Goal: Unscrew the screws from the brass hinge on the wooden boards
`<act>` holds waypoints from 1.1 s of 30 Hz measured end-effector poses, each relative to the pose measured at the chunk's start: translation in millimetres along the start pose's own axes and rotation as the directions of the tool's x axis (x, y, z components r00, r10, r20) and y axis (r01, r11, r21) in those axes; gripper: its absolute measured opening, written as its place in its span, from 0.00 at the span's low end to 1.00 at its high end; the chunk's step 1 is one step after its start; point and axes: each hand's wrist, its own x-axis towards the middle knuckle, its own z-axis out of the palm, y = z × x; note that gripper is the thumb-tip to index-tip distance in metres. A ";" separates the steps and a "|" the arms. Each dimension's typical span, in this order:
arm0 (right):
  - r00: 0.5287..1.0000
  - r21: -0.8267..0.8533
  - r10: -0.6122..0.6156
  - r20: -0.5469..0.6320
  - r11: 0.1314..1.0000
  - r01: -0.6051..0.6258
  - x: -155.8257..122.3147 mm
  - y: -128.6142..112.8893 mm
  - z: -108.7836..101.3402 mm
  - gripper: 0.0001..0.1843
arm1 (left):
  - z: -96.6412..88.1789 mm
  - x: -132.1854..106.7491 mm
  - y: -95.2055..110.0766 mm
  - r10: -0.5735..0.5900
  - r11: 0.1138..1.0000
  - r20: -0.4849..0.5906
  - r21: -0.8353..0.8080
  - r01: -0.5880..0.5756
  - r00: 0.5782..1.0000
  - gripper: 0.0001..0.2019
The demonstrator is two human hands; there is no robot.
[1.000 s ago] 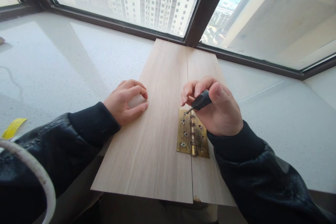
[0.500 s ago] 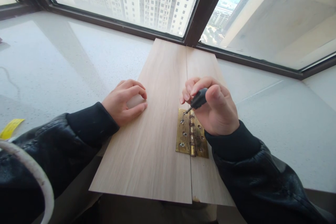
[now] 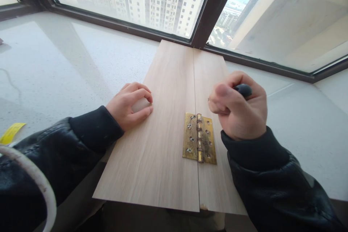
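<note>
My right hand [image 3: 240, 110] is closed around a screwdriver [image 3: 244, 90], up and to the right of the hinge. Only the dark end of its handle shows; the shaft is hidden. A worn brass hinge [image 3: 199, 138] lies spread across the seam between a wide left board [image 3: 160, 145] and a narrower right board [image 3: 210, 76]. Screw heads show in its left leaf, and several holes in its right leaf look darker. Resting at the wide board's left edge, my left hand [image 3: 130, 105] has its fingers bent and apart, with nothing in it.
Both pale wood boards lie on a white speckled sill [image 3: 76, 65], their front ends overhanging it. Dark window frames [image 3: 125, 27] run along the back. A pale curved cable or tube [image 3: 40, 181] and a yellow strip [image 3: 12, 133] are at the left.
My right hand has lifted the screwdriver off the hinge's upper left screw and moved right, its fingers now wrapped round the handle. My left hand has stayed in place.
</note>
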 end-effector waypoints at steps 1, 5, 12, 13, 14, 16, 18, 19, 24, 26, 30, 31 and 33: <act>0.999 -0.181 -0.041 0.003 0.983 0.040 0.2 -0.7 -3.4 0.18 | -0.1 0.0 0.0 0.002 1.000 0.002 0.002 -0.002 1.000 0.08; 0.959 -0.709 0.149 0.240 0.702 0.068 2.3 -4.0 -10.7 0.17 | -0.8 0.5 0.2 0.008 1.000 0.019 0.012 -0.008 1.000 0.09; 0.858 -0.914 0.455 0.240 0.404 0.041 6.4 -5.5 -13.0 0.21 | -0.4 0.5 -0.3 -0.004 1.000 0.017 0.003 0.004 1.000 0.08; 0.850 -0.914 0.459 0.259 0.401 0.062 6.5 -5.5 -13.0 0.21 | -0.3 0.4 -0.3 -0.006 1.000 0.015 0.003 0.006 1.000 0.09; 0.844 -0.914 0.458 0.279 0.397 0.087 6.4 -5.6 -12.9 0.21 | -0.1 0.3 -0.2 -0.007 1.000 0.013 0.003 0.007 1.000 0.09; 0.834 -0.913 0.451 0.318 0.383 0.141 6.0 -6.3 -12.7 0.21 | 0.1 0.2 -0.2 -0.007 1.000 0.010 -0.001 0.007 1.000 0.09; 0.826 -0.911 0.445 0.347 0.368 0.184 5.4 -7.2 -12.8 0.20 | 0.2 0.2 -0.2 -0.005 1.000 0.006 -0.004 0.005 1.000 0.09; 0.823 -0.910 0.439 0.360 0.362 0.205 5.1 -7.6 -13.0 0.20 | 0.2 0.2 -0.3 -0.004 1.000 0.005 -0.005 0.004 1.000 0.09; 0.814 -0.889 0.388 0.432 0.336 0.311 3.7 -6.3 -13.6 0.18 | 0.7 0.5 -0.6 0.000 1.000 -0.001 -0.007 0.000 1.000 0.09; 0.811 -0.879 0.369 0.453 0.335 0.339 3.7 -4.6 -13.5 0.17 | 1.5 0.5 -0.6 0.003 1.000 -0.008 -0.009 -0.004 1.000 0.09; 0.790 -0.860 0.377 0.483 0.376 0.345 3.2 -3.5 -13.2 0.10 | 4.0 0.1 -0.9 0.010 1.000 -0.039 -0.021 -0.011 0.999 0.09; 0.784 -0.852 0.381 0.490 0.401 0.337 2.9 -4.1 -13.2 0.07 | 4.5 0.0 -1.1 0.011 1.000 -0.046 -0.025 -0.012 0.999 0.09; 0.791 -0.830 0.363 0.492 0.470 0.300 2.2 -6.7 -13.0 0.05 | 4.9 0.0 -1.3 0.011 0.999 -0.050 -0.033 -0.012 0.999 0.09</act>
